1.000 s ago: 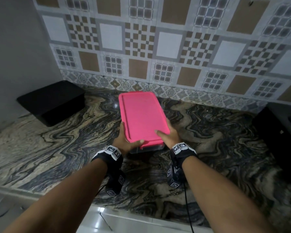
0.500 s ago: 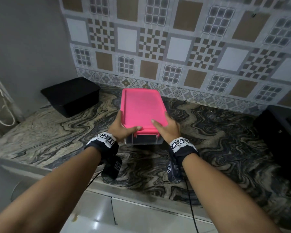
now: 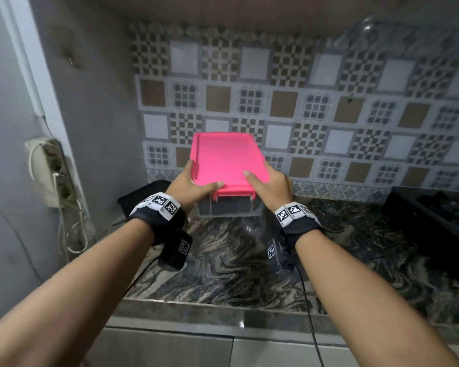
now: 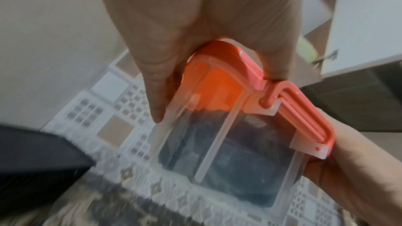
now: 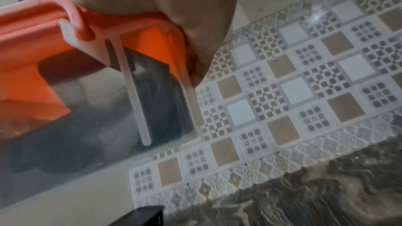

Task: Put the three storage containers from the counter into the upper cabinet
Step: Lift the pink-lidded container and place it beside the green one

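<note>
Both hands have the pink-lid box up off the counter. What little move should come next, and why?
Probably keep raising it straight up. The left hand and right hand grip the near corners of the pink-lidded container, which hangs level above the counter. The brown cabinet underside is higher than the box, so it likely needs more height before going in.

The desk (image 3: 342, 260) stretches across the scene, a dark marbled slab swirled in black, grey and cream, its pale near edge running left to right. At the far left, against the grey side wall, a black box (image 3: 141, 193) sits directly on the stone, partly hidden. On the far right another black object (image 3: 429, 226) rests on the slab, its shape hard to make out. The far edge meets the patterned tile wall (image 3: 329, 115).
</note>
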